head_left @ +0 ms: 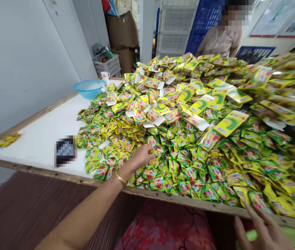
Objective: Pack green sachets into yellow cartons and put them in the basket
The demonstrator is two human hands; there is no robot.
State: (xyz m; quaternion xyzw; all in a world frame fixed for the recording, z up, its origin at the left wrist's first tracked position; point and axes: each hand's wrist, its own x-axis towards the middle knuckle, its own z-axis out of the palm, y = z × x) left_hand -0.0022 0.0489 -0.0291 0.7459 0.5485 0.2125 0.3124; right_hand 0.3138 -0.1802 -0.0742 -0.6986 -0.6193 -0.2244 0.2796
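Note:
My left hand (143,155), with a gold bangle (120,178) at the wrist, reaches over the table into a heap of small packets. Its fingers are closed at a small green-and-yellow packet (153,141) with a red fruit print, though the fingertips are partly hidden. At the lower right, my right hand (262,229) is slightly blurred, fingers apart, by the table's front edge near yellow packets (280,201). Nothing shows in it. Behind the loose packets are piled yellow printed cartons (231,123), several with white flaps open.
A wooden rim (66,177) borders the white tabletop (42,128). On it are a blue plastic bowl (90,89), a white cup (105,75), a blurred-out dark object (65,151) and a yellow strip (7,140). A person (221,40) stands behind the pile, near stacked crates (176,26).

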